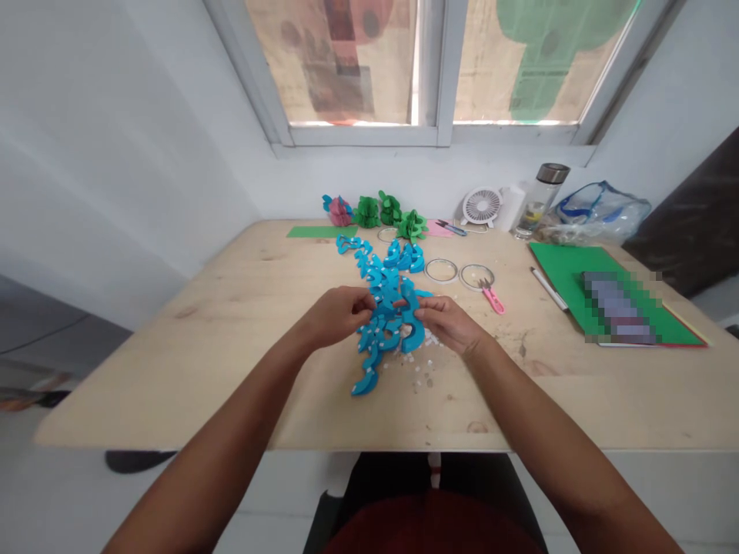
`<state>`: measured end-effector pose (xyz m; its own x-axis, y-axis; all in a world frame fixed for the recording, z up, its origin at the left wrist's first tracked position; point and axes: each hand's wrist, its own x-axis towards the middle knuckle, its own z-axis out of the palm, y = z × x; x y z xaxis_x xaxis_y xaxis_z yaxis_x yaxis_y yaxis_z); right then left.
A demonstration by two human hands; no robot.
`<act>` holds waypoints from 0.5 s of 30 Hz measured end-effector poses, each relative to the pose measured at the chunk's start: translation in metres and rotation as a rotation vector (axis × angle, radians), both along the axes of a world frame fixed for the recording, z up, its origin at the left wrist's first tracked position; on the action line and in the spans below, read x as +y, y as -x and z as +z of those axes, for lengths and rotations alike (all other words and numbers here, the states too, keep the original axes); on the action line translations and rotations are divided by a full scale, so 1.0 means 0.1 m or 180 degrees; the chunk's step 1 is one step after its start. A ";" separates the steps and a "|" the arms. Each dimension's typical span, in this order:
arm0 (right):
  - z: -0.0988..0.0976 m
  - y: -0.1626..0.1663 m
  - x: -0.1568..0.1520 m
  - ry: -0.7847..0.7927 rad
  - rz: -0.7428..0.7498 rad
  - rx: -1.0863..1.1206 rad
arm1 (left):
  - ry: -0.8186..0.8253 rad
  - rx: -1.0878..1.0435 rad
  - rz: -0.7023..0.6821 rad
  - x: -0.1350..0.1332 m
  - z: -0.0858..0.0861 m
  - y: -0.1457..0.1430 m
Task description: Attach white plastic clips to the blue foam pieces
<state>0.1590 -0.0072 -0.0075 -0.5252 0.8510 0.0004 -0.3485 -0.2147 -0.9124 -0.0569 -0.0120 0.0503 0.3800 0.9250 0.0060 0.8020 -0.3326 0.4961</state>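
Observation:
My right hand is closed on a curved blue paper cutout, lifted at the right side of a heap of similar pieces. My left hand is opposite it, its fingertips pinched together at the heap's left side. Whatever sits in that pinch is too small to make out. Many blue paper pieces form the heap, several with small white squares stuck on them. One curved blue piece lies nearest me. Small white paper bits are scattered beside the heap.
Behind the heap stand green paper shapes and a pink one. Tape rings and pink-handled snips lie to the right. Farther right are a pen, green sheets, a bottle and a small fan.

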 end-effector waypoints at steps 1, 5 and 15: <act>-0.01 0.00 0.01 -0.0018 -0.0019 -0.0027 | 0.0086 -0.0051 -0.0034 0.04 0.02 0.01; -0.08 0.01 0.04 -0.0146 -0.0211 -0.0278 | 0.0537 -0.0353 -0.0247 0.17 0.09 0.01; -0.12 0.04 0.08 0.0307 -0.0671 0.0051 | 0.0924 -0.1615 0.0436 0.20 -0.03 -0.05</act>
